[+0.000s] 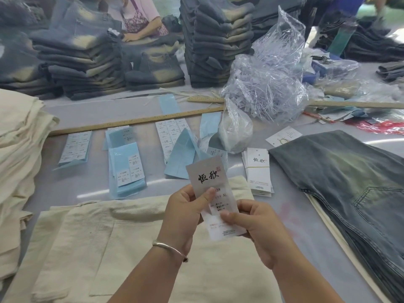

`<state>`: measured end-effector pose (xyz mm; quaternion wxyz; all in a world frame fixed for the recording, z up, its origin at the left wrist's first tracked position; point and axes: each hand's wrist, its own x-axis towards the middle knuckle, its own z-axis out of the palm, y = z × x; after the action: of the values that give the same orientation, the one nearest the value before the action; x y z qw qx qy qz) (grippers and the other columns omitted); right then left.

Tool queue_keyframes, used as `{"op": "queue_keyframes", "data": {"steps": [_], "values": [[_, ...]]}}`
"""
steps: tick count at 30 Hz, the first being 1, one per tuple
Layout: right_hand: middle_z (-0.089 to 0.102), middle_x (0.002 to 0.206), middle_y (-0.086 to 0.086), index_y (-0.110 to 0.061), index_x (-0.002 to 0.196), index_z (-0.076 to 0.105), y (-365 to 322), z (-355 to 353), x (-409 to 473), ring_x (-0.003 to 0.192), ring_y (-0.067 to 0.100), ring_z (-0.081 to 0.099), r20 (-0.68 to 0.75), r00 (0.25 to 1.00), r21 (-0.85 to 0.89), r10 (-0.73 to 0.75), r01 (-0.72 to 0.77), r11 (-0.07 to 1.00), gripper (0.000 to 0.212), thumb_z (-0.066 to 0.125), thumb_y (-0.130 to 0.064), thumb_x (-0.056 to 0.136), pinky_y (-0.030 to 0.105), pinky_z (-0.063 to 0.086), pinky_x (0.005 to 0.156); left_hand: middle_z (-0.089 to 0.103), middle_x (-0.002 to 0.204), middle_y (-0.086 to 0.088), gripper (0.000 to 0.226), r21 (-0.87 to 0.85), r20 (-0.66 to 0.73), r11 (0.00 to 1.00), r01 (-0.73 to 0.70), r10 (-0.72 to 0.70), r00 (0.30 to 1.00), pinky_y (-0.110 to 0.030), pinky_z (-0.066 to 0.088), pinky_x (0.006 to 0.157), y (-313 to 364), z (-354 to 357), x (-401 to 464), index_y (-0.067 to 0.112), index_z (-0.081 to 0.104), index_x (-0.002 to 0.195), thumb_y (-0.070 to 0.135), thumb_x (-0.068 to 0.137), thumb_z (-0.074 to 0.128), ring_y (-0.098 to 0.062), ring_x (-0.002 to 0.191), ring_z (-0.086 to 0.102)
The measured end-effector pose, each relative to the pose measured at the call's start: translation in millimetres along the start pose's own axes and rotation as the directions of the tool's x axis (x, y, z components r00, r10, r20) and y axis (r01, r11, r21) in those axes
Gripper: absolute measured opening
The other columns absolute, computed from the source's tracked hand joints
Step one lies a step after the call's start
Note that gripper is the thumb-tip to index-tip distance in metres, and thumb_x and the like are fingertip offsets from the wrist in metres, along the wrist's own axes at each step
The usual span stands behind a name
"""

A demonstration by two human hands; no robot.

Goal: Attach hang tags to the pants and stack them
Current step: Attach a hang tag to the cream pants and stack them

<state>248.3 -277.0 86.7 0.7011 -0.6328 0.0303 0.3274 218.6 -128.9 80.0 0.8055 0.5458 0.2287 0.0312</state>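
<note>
Both forearms reached forward from the bottom edge of the head view and met above the cream pants [122, 243] spread flat on the grey table [87, 184]. The left hand [183, 213], a silver bangle [169, 248] on its wrist, was raised with the palm turned inward; its thumb lay across the face of the hang tag [213, 193] and the curled fingers backed it from behind, pinching the tag's left edge. The right hand [255, 228] gripped the tag's lower right part, thumb pressed on the printed face, fingers folded beneath. The tag was held upright and slightly tilted, clear of the pants, with black brush characters at its top and a size sticker reading XL lower down.

A stack of spare hang tags [259, 173] lay just right of the held tag, beside folded washed-denim jeans [349, 182]. Blue-backed sticker sheets [126, 169] lay in a row beyond the pants, in front of a long wooden ruler [135, 122]. A pile of cream pants [19, 149] sat at the left edge. A clear bag of plastic fasteners [269, 84] stood further back.
</note>
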Motion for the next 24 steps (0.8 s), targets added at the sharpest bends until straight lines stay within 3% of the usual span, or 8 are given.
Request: {"op": "queue_keyframes", "data": {"steps": [5, 7, 10, 13, 16, 17, 21, 24], "values": [[0.075, 0.089, 0.016, -0.004, 0.092, 0.076, 1, 9, -3, 0.075, 0.026, 0.071, 0.001, 0.999, 0.033, 0.042, -0.042, 0.999, 0.042, 0.083, -0.024, 0.055, 0.031, 0.057, 0.061, 0.076, 0.089, -0.003, 0.013, 0.092, -0.045, 0.969, -0.231, 0.236, 0.971, -0.032, 0.059, 0.066, -1, 5, -11, 0.025, 0.076, 0.086, 0.014, 0.087, 0.068, -0.021, 0.083, 0.073], [0.074, 0.087, 0.019, -0.005, 0.085, 0.077, 0, 12, -5, 0.073, 0.029, 0.071, 0.004, 0.999, 0.057, 0.041, -0.041, 0.998, 0.038, 0.083, -0.023, 0.053, 0.031, 0.057, 0.060, 0.076, 0.086, 0.002, 0.009, 0.168, -0.020, 0.936, -0.311, 0.318, 0.948, -0.023, 0.056, 0.061, -1, 6, -18, 0.030, 0.075, 0.086, 0.023, 0.086, 0.068, -0.013, 0.078, 0.072], [0.074, 0.084, 0.020, -0.012, 0.079, 0.079, -3, 12, -8, 0.069, 0.029, 0.071, 0.006, 1.000, 0.084, -0.015, 0.014, 0.996, 0.027, 0.082, -0.023, 0.054, 0.029, 0.056, 0.058, 0.076, 0.084, 0.008, 0.010, 0.345, 0.018, 0.871, -0.348, 0.365, 0.931, -0.028, 0.058, 0.063, -3, 0, -22, 0.028, 0.075, 0.086, 0.034, 0.082, 0.069, -0.010, 0.076, 0.072], [0.074, 0.083, 0.020, -0.010, 0.081, 0.078, -5, 12, -14, 0.066, 0.027, 0.070, 0.043, 0.995, 0.071, -0.086, 0.082, 0.994, 0.027, 0.082, -0.022, 0.057, 0.028, 0.055, 0.056, 0.075, 0.079, 0.003, 0.008, 0.403, 0.047, 0.861, -0.310, 0.319, 0.947, -0.031, 0.058, 0.061, 0, -8, -24, 0.023, 0.076, 0.085, 0.029, 0.085, 0.071, -0.020, 0.067, 0.068], [0.073, 0.079, 0.019, -0.008, 0.082, 0.078, -4, 14, -19, 0.062, 0.025, 0.067, 0.097, 0.980, 0.031, -0.173, 0.170, 0.985, 0.022, 0.080, -0.019, 0.064, 0.027, 0.051, 0.051, 0.075, 0.079, -0.011, 0.006, 0.251, 0.053, 0.946, -0.207, 0.200, 0.978, -0.022, 0.049, 0.055, 9, -13, -27, 0.017, 0.078, 0.082, 0.018, 0.082, 0.073, -0.020, 0.062, 0.057], [0.073, 0.079, 0.019, -0.007, 0.083, 0.077, -4, 15, -20, 0.061, 0.024, 0.066, 0.113, 0.975, 0.026, -0.193, 0.191, 0.981, 0.022, 0.080, -0.019, 0.065, 0.027, 0.050, 0.050, 0.074, 0.082, -0.015, 0.008, 0.202, 0.055, 0.965, -0.168, 0.160, 0.986, -0.024, 0.049, 0.058, 12, -13, -29, 0.015, 0.079, 0.082, 0.020, 0.077, 0.074, -0.022, 0.066, 0.055], [0.072, 0.083, 0.019, 0.000, 0.088, 0.075, -5, 13, -22, 0.064, 0.024, 0.063, 0.170, 0.958, 0.040, -0.230, 0.226, 0.973, 0.024, 0.081, -0.011, 0.068, 0.028, 0.050, 0.051, 0.074, 0.095, -0.020, 0.029, 0.073, 0.074, 0.996, -0.051, 0.046, 0.996, -0.052, 0.050, 0.091, 18, -13, -33, 0.008, 0.078, 0.088, 0.025, 0.065, 0.075, -0.036, 0.087, 0.062], [0.071, 0.087, 0.020, 0.001, 0.091, 0.075, -4, 11, -23, 0.070, 0.026, 0.064, 0.193, 0.947, 0.047, -0.255, 0.251, 0.967, 0.024, 0.076, -0.009, 0.070, 0.033, 0.053, 0.056, 0.073, 0.099, -0.020, 0.028, -0.043, 0.137, 0.998, 0.035, -0.029, 0.990, -0.036, 0.058, 0.076, 18, -10, -37, 0.004, 0.077, 0.091, 0.018, 0.067, 0.071, -0.033, 0.089, 0.069]]}}
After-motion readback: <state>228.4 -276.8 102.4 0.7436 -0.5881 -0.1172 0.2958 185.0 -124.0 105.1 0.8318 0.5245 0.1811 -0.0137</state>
